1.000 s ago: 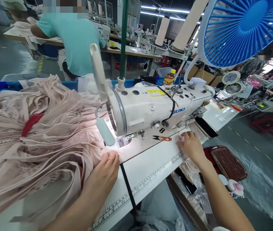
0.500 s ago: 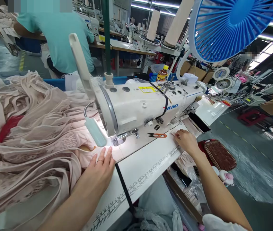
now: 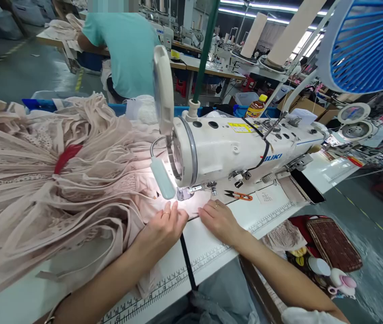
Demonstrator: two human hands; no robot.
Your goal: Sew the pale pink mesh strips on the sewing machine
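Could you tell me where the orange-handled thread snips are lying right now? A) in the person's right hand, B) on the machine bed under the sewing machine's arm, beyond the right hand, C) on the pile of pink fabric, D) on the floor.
B: the orange-handled thread snips lie on the white bed below the sewing machine, just beyond the right hand, which rests flat and does not touch them.

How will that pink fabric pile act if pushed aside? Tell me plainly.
The pink fabric pile probably flops and bunches rather than slides whole: it lies in loose thin folds. It may snag near the sewing machine, where the left hand presses its edge.
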